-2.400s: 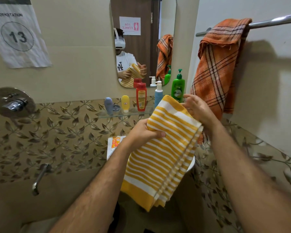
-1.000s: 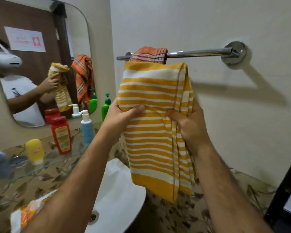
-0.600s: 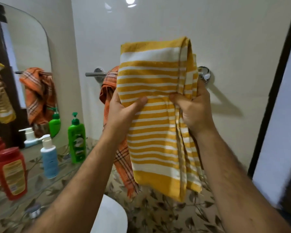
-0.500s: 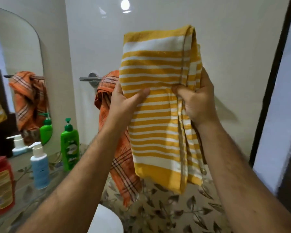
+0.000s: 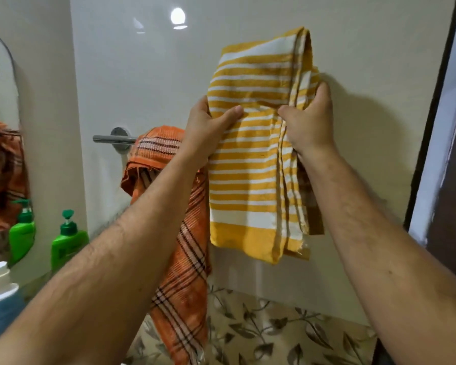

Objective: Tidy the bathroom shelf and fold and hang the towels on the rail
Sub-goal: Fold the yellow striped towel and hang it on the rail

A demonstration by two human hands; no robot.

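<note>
A folded yellow-and-white striped towel (image 5: 250, 169) hangs upright in front of the white wall, held up by both hands. My left hand (image 5: 208, 130) pinches its left edge, thumb across the front. My right hand (image 5: 309, 122) grips the layered right edge. The towel's top fold stands above both hands and leans toward the wall. The chrome towel rail (image 5: 113, 139) shows only at its left end; the rest is hidden behind the towels and my arms. An orange checked towel (image 5: 179, 248) hangs bunched over the rail, left of the yellow one.
At lower left stand a green pump bottle (image 5: 67, 241) and a blue bottle with a white pump (image 5: 0, 299). The mirror (image 5: 0, 101) is at the left edge. A dark door frame (image 5: 437, 114) runs down the right. Leaf-patterned tiles (image 5: 274, 330) line the lower wall.
Both hands have lifted the yellow towel higher and further right along the wall, above rail height. The view has swung right, away from the shelf and mirror. The grips are unchanged.
</note>
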